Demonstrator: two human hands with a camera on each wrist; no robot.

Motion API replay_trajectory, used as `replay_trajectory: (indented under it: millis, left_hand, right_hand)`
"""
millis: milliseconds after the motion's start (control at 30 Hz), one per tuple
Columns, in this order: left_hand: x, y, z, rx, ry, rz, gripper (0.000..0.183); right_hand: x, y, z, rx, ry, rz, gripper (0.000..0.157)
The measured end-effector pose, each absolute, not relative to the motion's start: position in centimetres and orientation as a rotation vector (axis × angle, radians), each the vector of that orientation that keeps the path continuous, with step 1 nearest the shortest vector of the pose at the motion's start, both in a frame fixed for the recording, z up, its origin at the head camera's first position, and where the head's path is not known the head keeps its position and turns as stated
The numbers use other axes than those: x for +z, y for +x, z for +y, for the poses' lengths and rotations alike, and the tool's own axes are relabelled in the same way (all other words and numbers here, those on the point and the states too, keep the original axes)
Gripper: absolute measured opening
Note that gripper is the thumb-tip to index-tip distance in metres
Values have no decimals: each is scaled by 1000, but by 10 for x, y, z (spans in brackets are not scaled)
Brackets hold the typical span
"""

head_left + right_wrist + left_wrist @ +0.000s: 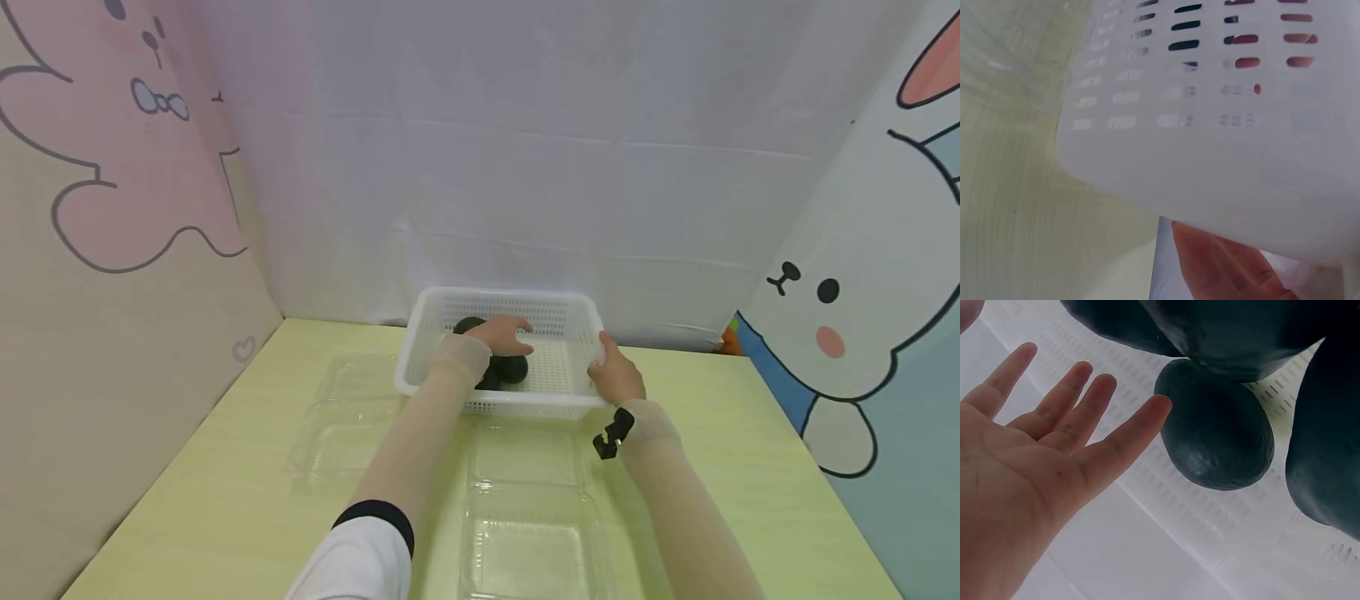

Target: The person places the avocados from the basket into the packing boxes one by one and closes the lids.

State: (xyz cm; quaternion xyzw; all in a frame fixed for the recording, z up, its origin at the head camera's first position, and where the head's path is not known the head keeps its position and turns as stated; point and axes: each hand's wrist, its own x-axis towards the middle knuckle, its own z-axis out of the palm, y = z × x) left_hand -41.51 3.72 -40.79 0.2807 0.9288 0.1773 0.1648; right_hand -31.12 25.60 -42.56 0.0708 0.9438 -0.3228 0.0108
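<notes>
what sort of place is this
Probably a small partitioned-off workspace, perhaps a staged recording booth: a creased white backdrop closes off the back, cartoon-printed side walls flank it, and a pale yellow-green table fills the space between.

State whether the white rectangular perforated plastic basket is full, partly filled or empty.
Partly filled: dark green oval objects lie in the basket, its floor bare beside them.

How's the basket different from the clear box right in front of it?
The basket is white; the clear box is transparent. The basket holds dark round things; the clear box, none. The right hand grips the basket; no hand touches the clear box. Both look plastic.
</notes>
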Motion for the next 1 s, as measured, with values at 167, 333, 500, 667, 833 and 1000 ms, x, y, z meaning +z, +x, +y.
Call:
replay_trajectory:
  millis: [167, 333, 500, 667, 833, 1000]
  left_hand:
    - [-410, -415, 35, 538, 786, 2633, 56]
    - [-415, -413, 32, 577, 756, 2619, 58]
    - [-420, -414, 33, 573, 759, 2626, 58]
    - [-416, -413, 36, 549, 750, 2618, 57]
    - [-417, -414, 40, 509, 772, 2604, 57]
    - [-412, -406, 39, 480, 745, 2579, 55]
  right_hand:
    - [-425, -311, 256, -1000, 214, 2957, 69]
    - [-425, -310, 255, -1002, 206, 2950, 69]
    - [-424, -309, 256, -1007, 218, 2950, 68]
    - [-423, -309, 257, -996, 218, 2953, 69]
    - [-423, -310, 257, -999, 225, 2949, 68]
    - [-427, -312, 257, -998, 226, 2956, 68]
